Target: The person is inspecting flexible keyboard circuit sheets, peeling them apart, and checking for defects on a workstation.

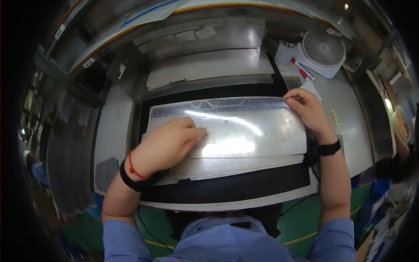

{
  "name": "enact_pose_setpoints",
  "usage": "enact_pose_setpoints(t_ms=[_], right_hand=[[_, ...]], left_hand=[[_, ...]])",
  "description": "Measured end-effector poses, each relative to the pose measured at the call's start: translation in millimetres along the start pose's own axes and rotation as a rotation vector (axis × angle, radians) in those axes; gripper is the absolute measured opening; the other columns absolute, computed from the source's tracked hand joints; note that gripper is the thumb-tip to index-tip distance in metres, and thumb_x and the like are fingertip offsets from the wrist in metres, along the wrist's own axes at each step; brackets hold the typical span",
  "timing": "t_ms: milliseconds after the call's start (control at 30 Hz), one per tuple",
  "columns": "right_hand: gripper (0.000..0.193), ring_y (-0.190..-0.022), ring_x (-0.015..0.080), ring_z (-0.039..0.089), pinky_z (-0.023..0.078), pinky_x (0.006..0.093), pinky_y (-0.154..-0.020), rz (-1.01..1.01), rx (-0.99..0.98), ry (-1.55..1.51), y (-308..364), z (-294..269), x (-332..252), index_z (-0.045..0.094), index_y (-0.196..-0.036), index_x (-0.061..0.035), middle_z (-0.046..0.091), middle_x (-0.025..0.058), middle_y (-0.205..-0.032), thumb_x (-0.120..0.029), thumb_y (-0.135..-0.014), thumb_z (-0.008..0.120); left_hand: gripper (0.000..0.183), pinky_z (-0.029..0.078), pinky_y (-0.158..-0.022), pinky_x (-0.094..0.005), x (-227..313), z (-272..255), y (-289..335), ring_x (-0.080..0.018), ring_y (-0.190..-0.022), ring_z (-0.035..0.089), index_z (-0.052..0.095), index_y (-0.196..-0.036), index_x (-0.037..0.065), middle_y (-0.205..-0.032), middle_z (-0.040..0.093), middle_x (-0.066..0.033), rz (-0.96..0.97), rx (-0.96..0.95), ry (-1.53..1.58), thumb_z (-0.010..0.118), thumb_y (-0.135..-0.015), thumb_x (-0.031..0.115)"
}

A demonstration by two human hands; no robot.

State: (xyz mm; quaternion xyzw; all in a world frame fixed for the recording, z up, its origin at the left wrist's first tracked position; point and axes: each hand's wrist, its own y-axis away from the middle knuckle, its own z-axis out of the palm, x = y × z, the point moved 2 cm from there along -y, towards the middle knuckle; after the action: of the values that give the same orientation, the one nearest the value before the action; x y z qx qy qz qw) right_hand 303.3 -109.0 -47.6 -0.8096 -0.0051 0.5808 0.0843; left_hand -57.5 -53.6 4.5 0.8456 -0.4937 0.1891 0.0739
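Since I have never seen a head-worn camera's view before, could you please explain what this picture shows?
Gladly. There is no robot here: a fisheye camera on the person's head looks down, so straight edges bend near the rim, and the picture's left is the person's left. The two bare hands are the person's own. On the bench lies a black mat, with a shiny sheet patterned along its far edge, and more pale sheets beneath. The left hand is over the shiny sheet's left part; whether it holds anything is unclear. The right hand is at its far right corner, perhaps pinching it. A white fan stands at the far right.
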Motion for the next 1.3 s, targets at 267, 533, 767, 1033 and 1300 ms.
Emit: enact_pose_setpoints(t_ms=[267,533,767,1033,1300], right_hand=[[0.012,-0.085,0.0087,0.06,0.048,0.023,-0.078,-0.008,-0.034,-0.021,-1,0,-5,0.065,-0.101,-0.0009,0.066,0.0022,-0.09,-0.008,-0.092,0.062],[0.012,-0.086,0.0101,0.062,0.049,0.0242,-0.079,-0.003,-0.045,-0.044,-1,-1,-1,0.064,-0.102,0.0,0.067,0.004,-0.091,-0.007,-0.093,0.06],[0.012,-0.087,0.0097,0.061,0.049,0.0238,-0.08,-0.015,-0.043,-0.006,1,-1,-3,0.064,-0.102,-0.0006,0.066,0.0032,-0.092,-0.008,-0.093,0.061],[0.012,-0.087,0.0079,0.059,0.048,0.0225,-0.079,0.0,-0.052,-0.056,0,-1,-3,0.064,-0.102,-0.0018,0.065,0.001,-0.091,-0.009,-0.094,0.061],[0.012,-0.086,0.0097,0.061,0.049,0.0237,-0.079,-0.006,-0.039,-0.038,1,0,-3,0.064,-0.102,-0.0002,0.066,0.0031,-0.091,-0.008,-0.093,0.061]], left_hand=[[0.019,0.05,-0.078,-0.0383,16,12,-2,-0.0313,-0.089,0.061,0.069,-0.104,0.005,-0.096,0.063,-0.0115,-0.065,0.0,-0.204,0.06,-0.087,0.008],[0.02,0.05,-0.079,-0.0373,18,17,-2,-0.0303,-0.091,0.061,0.069,-0.105,0.006,-0.098,0.064,-0.0097,-0.073,0.02,-0.21,0.058,-0.089,0.007],[0.02,0.049,-0.08,-0.0376,16,17,-2,-0.0312,-0.091,0.06,0.069,-0.105,0.005,-0.098,0.064,-0.0112,-0.059,0.019,-0.168,0.057,-0.089,0.005],[0.02,0.051,-0.079,-0.0367,13,17,1,-0.0277,-0.092,0.06,0.069,-0.105,0.01,-0.099,0.064,-0.0054,-0.032,0.042,-0.199,0.058,-0.089,0.008],[0.021,0.049,-0.081,-0.0379,16,17,1,-0.0322,-0.092,0.06,0.068,-0.106,0.004,-0.099,0.063,-0.012,-0.048,0.019,-0.173,0.058,-0.088,0.004]])
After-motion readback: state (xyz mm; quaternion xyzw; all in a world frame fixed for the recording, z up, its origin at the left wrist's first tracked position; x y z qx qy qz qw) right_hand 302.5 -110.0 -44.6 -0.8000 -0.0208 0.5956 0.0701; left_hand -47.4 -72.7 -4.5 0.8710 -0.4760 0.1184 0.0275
